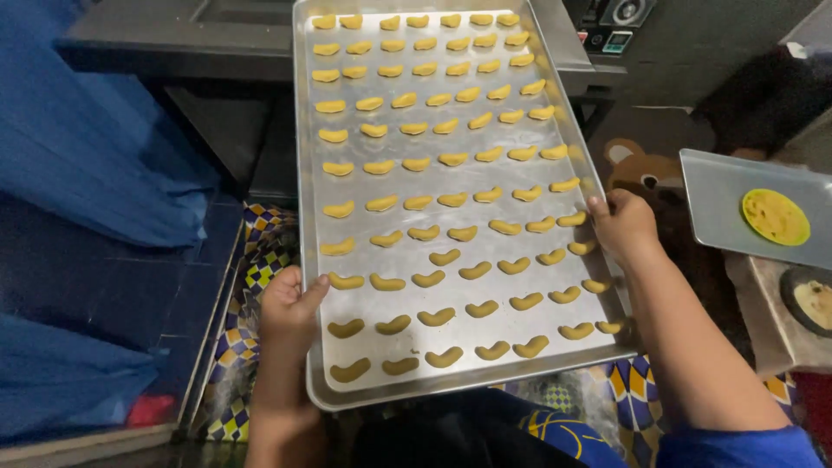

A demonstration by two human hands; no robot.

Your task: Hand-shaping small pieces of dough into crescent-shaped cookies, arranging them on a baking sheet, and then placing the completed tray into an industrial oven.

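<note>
A large aluminium baking tray [520, 178] is held out in front of the person by both hands. The left hand [289, 305] grips the tray's left rim near its near corner, fingers curled under the edge and the thumb pressed on top. The right hand [622, 224] clasps the right rim about halfway along, fingers closed over the edge. The tray is tilted away, its far end lying at the dark opening of an oven [217, 52] at the far left, its near end over the person's lap.

The tray is filled: rows of small crescent-shaped pieces of yellow cookie dough [446, 256] cover it from near to far, evenly spaced and apart from one another. They look pale and unbaked, so shaping and laying out seem finished, while baking appears not yet done.

To the right a smaller grey tray [719, 195] carries a flat yellow disc of dough [775, 217], and just near it a dark round lid [810, 299] holds another pale disc. A patterned mat [260, 260] covers the floor below, and blue cloth [95, 130] hangs at the left.
</note>
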